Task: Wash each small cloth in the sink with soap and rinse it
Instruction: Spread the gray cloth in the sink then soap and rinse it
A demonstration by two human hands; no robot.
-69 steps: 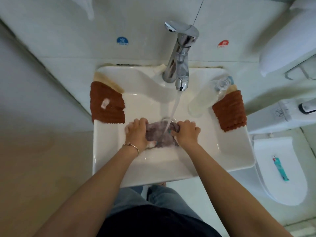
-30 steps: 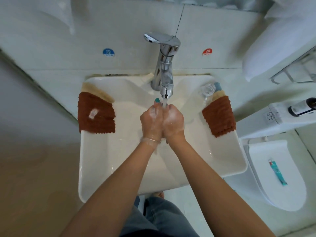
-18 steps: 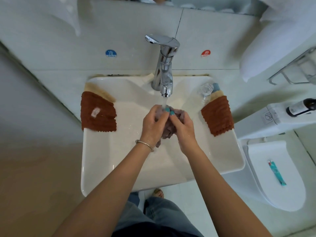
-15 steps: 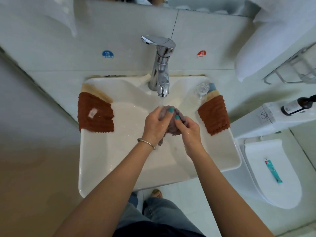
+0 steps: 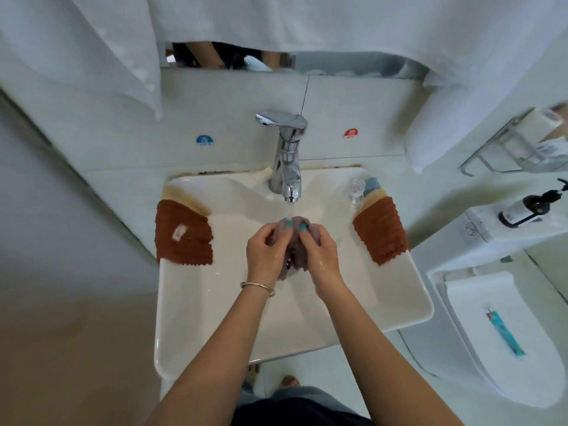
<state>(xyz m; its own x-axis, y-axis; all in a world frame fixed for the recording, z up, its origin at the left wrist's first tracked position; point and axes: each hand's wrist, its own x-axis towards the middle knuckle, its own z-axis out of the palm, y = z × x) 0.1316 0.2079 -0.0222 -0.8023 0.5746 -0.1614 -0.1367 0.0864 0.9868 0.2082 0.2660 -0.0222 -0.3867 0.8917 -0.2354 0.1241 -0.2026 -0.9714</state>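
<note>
Under the running faucet (image 5: 287, 161), over the middle of the white sink (image 5: 215, 309), both hands grip one bunched grey cloth (image 5: 295, 241). The left hand (image 5: 266, 253) has its fingers (image 5: 278, 233) curled round the cloth's left side, and the right hand (image 5: 319, 252) has its fingers curled round the right side, so the cloth is squeezed between the two palms with its top just below the spout. A thin stream of water (image 5: 289, 210) falls from the spout onto the top of the cloth, right beside the teal-painted fingertips. A narrow bangle (image 5: 257, 286) sits on the left wrist.

Well to the left of the fingers, a rust-brown cloth (image 5: 183, 233) hangs over the sink's left rim, with a small pale patch on it and a beige cloth (image 5: 184, 196) showing beneath its far edge. Well to the right of the fingers, another rust-brown cloth (image 5: 381, 230) hangs over the right rim, with beige and blue layers peeking out at its far end. A clear plastic bottle (image 5: 353, 195) lies tilted just beside that pile, between it and the faucet.

Beyond the fingers, on the wall tiles, a blue sticker (image 5: 204, 140) sits left of the faucet and a red sticker (image 5: 350, 133) right of it. Far to the right of the fingers, a dark pump bottle (image 5: 530, 206) lies on the toilet tank, and a teal tube (image 5: 505, 332) rests on the closed toilet lid (image 5: 491, 364).
</note>
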